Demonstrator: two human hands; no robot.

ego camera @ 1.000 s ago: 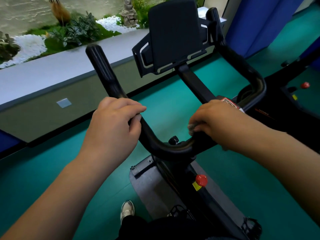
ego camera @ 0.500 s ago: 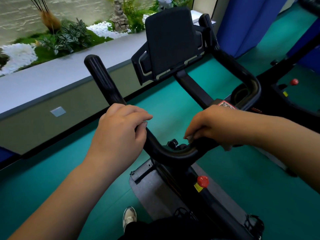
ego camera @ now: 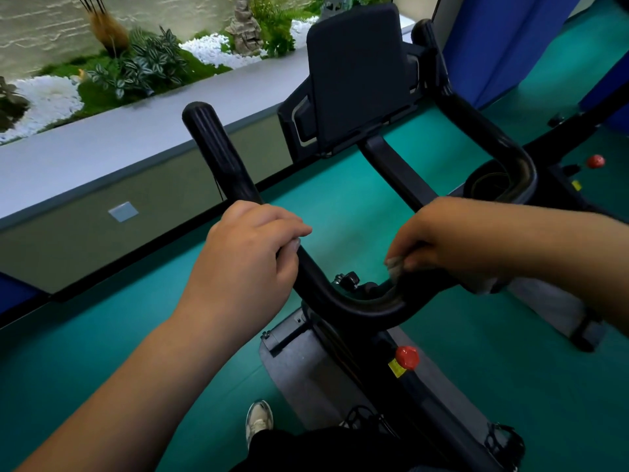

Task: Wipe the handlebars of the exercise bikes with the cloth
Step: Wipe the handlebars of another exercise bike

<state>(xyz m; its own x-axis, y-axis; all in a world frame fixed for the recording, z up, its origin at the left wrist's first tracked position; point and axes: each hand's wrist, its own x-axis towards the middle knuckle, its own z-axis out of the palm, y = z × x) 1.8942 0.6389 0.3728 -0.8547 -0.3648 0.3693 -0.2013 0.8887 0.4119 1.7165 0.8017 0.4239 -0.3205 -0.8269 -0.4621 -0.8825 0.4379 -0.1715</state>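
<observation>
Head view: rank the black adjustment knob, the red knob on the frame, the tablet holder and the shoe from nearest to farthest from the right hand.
From the right hand:
1. Black adjustment knob, just to its left, below the handlebar.
2. Red knob, below on the frame.
3. Tablet holder, up ahead, and shoe, lower left on the floor: too close to call.

Open green floor (ego camera: 343,212) shows inside the black handlebar loop (ego camera: 343,306), blocked toward 12 o'clock by the black tablet holder (ego camera: 354,73) and its slanted black stem (ego camera: 396,172).
</observation>
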